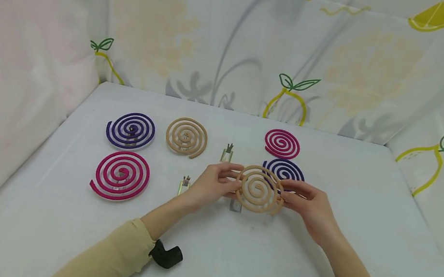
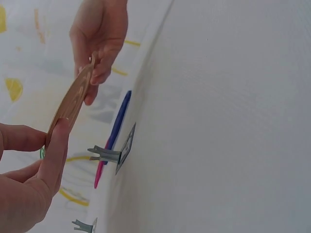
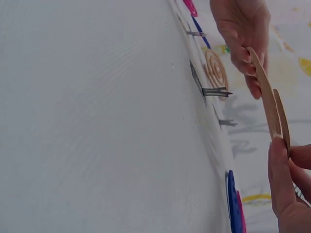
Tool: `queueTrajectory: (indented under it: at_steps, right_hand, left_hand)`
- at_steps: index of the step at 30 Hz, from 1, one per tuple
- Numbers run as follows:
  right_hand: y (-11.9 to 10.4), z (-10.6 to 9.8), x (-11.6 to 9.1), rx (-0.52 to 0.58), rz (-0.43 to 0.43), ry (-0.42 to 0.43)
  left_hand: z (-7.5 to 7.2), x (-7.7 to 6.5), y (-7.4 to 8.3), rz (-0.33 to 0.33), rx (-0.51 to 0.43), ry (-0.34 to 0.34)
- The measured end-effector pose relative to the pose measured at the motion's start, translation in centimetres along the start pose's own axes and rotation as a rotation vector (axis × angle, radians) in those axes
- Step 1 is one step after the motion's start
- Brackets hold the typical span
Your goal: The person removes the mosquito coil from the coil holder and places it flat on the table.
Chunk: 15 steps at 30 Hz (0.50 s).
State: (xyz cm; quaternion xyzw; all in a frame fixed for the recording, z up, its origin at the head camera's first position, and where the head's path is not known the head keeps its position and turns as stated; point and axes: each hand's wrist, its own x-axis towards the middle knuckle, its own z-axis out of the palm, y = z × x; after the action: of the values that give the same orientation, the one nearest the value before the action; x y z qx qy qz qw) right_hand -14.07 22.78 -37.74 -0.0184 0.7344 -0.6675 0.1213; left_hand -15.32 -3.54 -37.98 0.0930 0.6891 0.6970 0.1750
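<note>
A tan mosquito coil is held up above the table between both hands. My left hand pinches its left rim between thumb and fingers, and my right hand pinches the right rim the same way. Seen edge-on in the left wrist view, the coil stands clear of the tabletop. Just below it, a small metal coil stand with upright prongs sits on the table, partly covered by the coil and left hand. Behind the held coil lies a dark blue coil, partly hidden.
To the left, a dark blue coil, a tan coil and a pink coil rest on stands. Two bare stands, one farther back and one nearer, stand mid-table. A pink coil lies at back right.
</note>
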Motion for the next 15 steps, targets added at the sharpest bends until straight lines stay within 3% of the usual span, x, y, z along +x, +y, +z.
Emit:
queueTrajectory:
  at_steps: [6, 15]
  right_hand:
    - [0.3, -0.9, -0.3, 0.015, -0.014, 0.011]
    - [0.7, -2.4, -0.9, -0.016, -0.029, 0.026]
  left_hand:
    - [1.2, 0.2, -0.3, 0.027, -0.011, 0.0]
    - [2.8, 0.1, -0.5, 0.017, 0.025, -0.007]
